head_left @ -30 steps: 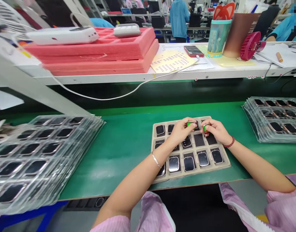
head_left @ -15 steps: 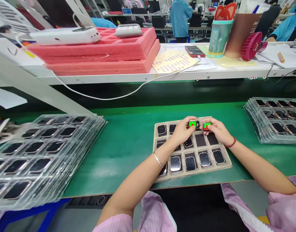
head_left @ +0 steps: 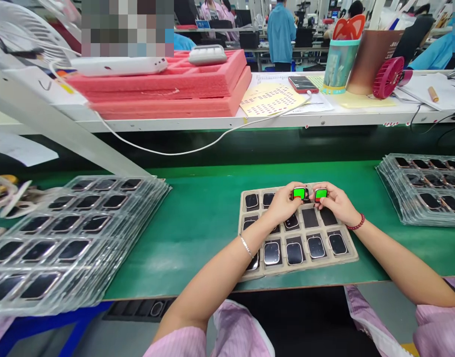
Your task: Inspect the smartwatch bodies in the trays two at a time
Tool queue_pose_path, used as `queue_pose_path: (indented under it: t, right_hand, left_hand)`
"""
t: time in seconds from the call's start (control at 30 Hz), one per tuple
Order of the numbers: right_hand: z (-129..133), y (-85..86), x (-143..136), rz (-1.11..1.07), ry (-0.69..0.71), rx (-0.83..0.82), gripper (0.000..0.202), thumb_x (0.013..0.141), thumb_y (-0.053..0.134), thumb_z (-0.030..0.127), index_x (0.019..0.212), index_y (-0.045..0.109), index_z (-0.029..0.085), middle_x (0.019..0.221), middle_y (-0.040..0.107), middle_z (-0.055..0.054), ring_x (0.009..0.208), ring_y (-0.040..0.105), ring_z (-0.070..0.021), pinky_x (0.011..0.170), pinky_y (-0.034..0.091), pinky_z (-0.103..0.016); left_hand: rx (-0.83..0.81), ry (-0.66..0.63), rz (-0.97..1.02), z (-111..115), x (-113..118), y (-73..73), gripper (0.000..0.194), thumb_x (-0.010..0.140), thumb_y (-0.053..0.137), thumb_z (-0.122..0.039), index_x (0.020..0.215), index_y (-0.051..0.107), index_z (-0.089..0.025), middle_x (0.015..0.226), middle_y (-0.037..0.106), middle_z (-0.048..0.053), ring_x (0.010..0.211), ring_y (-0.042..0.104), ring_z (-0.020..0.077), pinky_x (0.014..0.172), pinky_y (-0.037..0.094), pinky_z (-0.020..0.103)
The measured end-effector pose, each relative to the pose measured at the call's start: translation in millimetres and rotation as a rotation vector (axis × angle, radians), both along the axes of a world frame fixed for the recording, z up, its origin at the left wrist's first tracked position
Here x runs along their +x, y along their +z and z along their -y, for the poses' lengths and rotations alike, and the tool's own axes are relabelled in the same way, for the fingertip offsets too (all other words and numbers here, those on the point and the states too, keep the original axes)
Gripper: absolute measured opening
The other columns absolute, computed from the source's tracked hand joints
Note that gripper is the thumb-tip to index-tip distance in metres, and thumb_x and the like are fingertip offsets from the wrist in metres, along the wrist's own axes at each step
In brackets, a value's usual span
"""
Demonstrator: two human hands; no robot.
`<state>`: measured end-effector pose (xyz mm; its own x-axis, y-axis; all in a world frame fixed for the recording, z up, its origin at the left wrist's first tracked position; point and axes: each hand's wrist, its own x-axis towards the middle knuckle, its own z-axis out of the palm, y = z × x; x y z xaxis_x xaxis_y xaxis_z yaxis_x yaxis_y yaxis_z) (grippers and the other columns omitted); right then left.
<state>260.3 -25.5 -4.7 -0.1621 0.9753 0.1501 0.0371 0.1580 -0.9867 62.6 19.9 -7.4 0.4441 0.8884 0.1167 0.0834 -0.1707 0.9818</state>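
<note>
Pink foam trays (head_left: pixel 168 91); phone (head_left: pixel 303 84); pink fan (head_left: pixel 388 77).

No text, number or brand can be read here. The yellow sheet (head_left: pixel 270 98) on the white shelf carries rows of small red marks, but they are too small to make out. The two small screens (head_left: pixel 299 193) held over the tray show only plain green, without letters. The printed papers beside the phone are blurred.
</note>
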Motion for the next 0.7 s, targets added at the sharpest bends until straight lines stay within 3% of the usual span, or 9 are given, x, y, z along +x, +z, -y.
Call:
queue_pose_path:
  t: [0.3, 0.43, 0.7]
  right_hand:
    - [-0.6, -0.7, 0.7, 0.007, -0.003, -0.012, 0.03, 0.083, 0.064, 0.019, 0.113, 0.06, 0.021, 0.098, 0.071, -0.005, 0.071, 0.066, -0.0142, 0.062, 0.056, -0.027]
    - [0.5, 0.1, -0.8, -0.006, 0.01, -0.012, 0.036, 0.081, 0.066, 0.018, 0.116, 0.058, 0.022, 0.099, 0.07, -0.005, 0.071, 0.065, -0.0137, 0.063, 0.056, -0.028]
    - [0.4, -2.2, -0.3, 0.038, 0.016, 0.047, 0.036, 0.081, 0.062, 0.016, 0.116, 0.057, 0.02, 0.095, 0.068, -0.005, 0.074, 0.064, -0.0147, 0.063, 0.054, -0.028]
  left_hand:
    - [-0.003, -0.051, -0.006, 0.1, 0.2, -4.4, 0.048, 0.072, 0.054, -0.005, 0.118, 0.064, -0.017, 0.112, 0.069, 0.008, 0.083, 0.066, 0.0148, 0.078, 0.054, 0.028]
    - [-0.025, -0.036, 0.012, 0.3, -1.5, -1.8, 0.056, 0.072, 0.056, -0.005, 0.126, 0.06, -0.016, 0.114, 0.068, 0.01, 0.091, 0.066, 0.0171, 0.082, 0.056, 0.03]
    - [-0.116, -0.094, 0.115, 1.2, -2.2, -0.9, 0.057, 0.073, 0.053, -0.002, 0.127, 0.06, -0.017, 0.11, 0.07, 0.008, 0.083, 0.07, 0.0143, 0.089, 0.057, 0.034]
